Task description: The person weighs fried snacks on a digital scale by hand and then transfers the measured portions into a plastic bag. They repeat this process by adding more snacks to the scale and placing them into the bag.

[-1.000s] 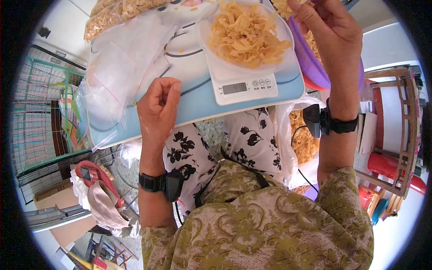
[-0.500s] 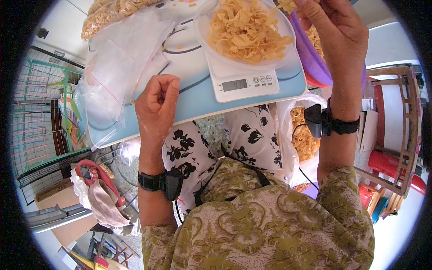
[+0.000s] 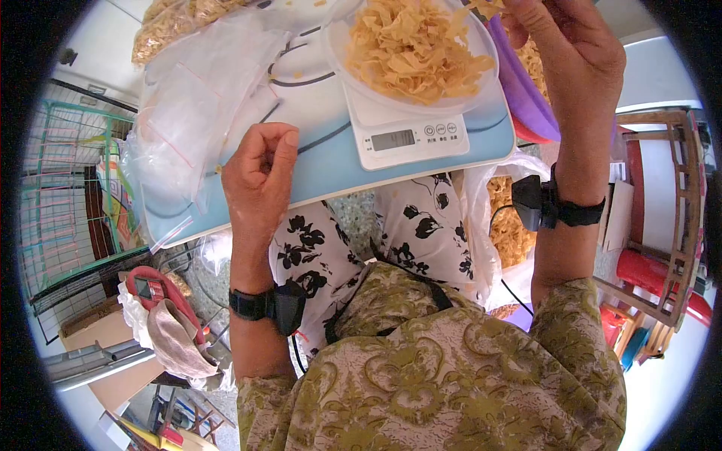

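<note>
Left hand [image 3: 259, 169] curled into loose fist over near edge of table [image 3: 320, 177], just beside clear plastic bags [image 3: 188, 113]. Right hand [image 3: 575, 56] raised by purple basin [image 3: 515, 79], thumb and fingers pinching few yellow flakes [image 3: 487, 7]. Flake pile [image 3: 417, 52] heaped in translucent bowl [image 3: 335, 45], atop white digital scale [image 3: 410, 154], between both hands.
</note>
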{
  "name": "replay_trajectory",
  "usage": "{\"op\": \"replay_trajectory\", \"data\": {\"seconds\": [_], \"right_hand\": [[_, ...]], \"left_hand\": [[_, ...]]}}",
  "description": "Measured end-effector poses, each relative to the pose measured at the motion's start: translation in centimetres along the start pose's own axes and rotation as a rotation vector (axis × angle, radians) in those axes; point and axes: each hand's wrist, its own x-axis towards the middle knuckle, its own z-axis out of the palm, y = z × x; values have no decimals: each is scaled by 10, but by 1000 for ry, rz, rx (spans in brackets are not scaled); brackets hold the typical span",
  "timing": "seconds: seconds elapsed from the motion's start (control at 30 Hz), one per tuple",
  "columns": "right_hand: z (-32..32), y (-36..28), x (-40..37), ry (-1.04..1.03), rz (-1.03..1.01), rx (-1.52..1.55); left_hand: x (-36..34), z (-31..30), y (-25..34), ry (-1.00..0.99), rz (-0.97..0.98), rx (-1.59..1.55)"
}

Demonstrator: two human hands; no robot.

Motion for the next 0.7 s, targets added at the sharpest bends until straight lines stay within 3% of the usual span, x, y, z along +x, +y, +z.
{"op": "replay_trajectory", "data": {"seconds": [0.07,0.13,0.27,0.57,0.7], "right_hand": [[6,2,-1,18,-7,-16],[17,9,-3,153,-239,-214],[-5,4,-1,-6,-30,-144],[-11,20,0,44,-67,-34],[0,24,-1,127,-220,-109]], "left_hand": [[0,0,3,15,-1,55],[-1,-1,6,6,-20,40],[-1,1,5,20,-32,5],[0,0,8,15,-59,96],[-1,-2,7,-5,-74,34]]}}
